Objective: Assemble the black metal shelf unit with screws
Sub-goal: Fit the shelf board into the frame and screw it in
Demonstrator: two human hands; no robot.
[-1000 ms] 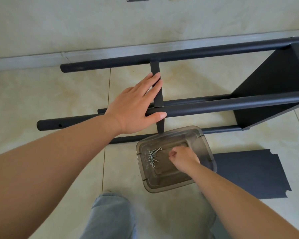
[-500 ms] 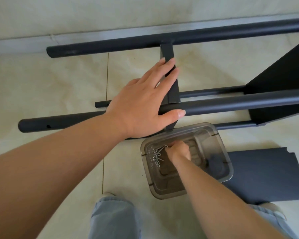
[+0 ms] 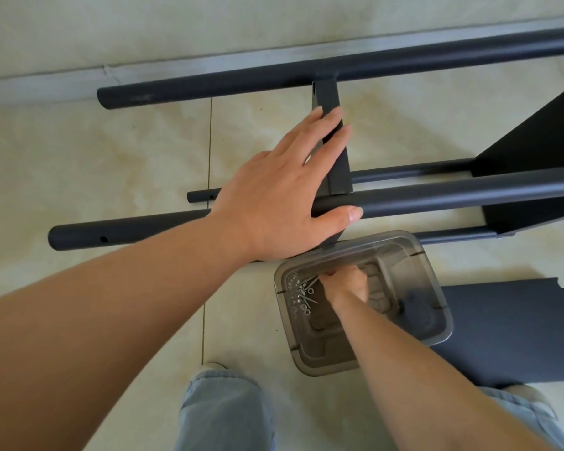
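Observation:
The black metal shelf frame (image 3: pixel 437 196) lies on its side on the tiled floor, its long tubes running left to right. A narrow black shelf panel (image 3: pixel 334 151) stands on edge between the top tubes. My left hand (image 3: pixel 274 196) rests flat on this panel and on the near top tube, fingers straight and thumb along the tube. My right hand (image 3: pixel 347 286) reaches down into a clear grey plastic bin (image 3: pixel 437 288), its curled fingers pinching at the pile of silver screws (image 3: pixel 302 294). The fingertips are hidden behind the hand.
Another black panel (image 3: pixel 534 151) is fixed in the frame at the right. A loose dark panel (image 3: pixel 508 327) lies flat on the floor, partly under the bin. A screw hole (image 3: pixel 103 239) shows near the left tube end. My jeans-clad legs stand below; the wall runs behind.
My view has dropped closer to the frame. My right hand has shifted left inside the bin onto the screw pile. My left hand stays on the panel and tube.

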